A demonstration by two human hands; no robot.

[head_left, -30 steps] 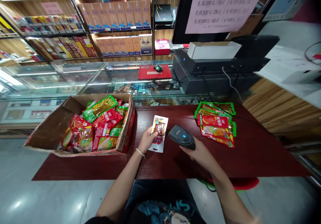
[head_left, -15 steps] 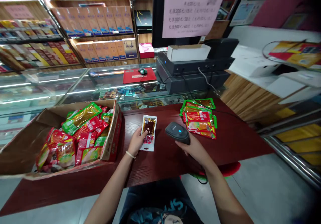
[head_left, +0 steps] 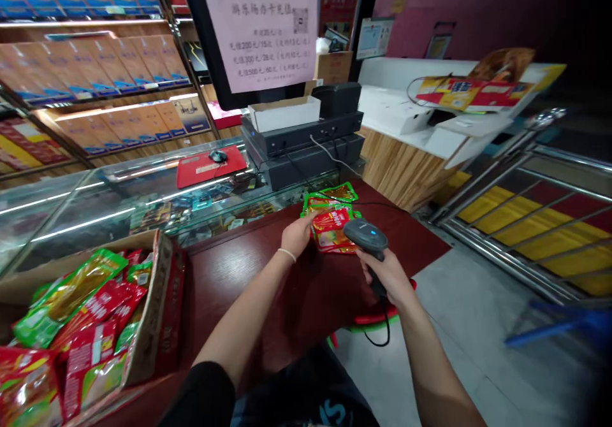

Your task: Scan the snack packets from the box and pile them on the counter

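Observation:
My left hand is closed at the left edge of the red snack packet, which lies on a small pile of green-edged snack packets on the dark red table. Thumb and fingers appear to pinch that edge, though the fingertips are partly hidden. My right hand grips the handle of a black barcode scanner, held just right of the pile with a blue light on top. Its cable hangs below the hand.
An open cardboard box of red and green packets stands at the left. Behind the table are a glass counter, a red mouse pad and a monitor above a black till. Metal railing runs along the right.
My left hand has moved right from the table's middle to the packet pile, and the pale-backed packet it held no longer shows. The scanner is now beside the pile. The view has turned right.

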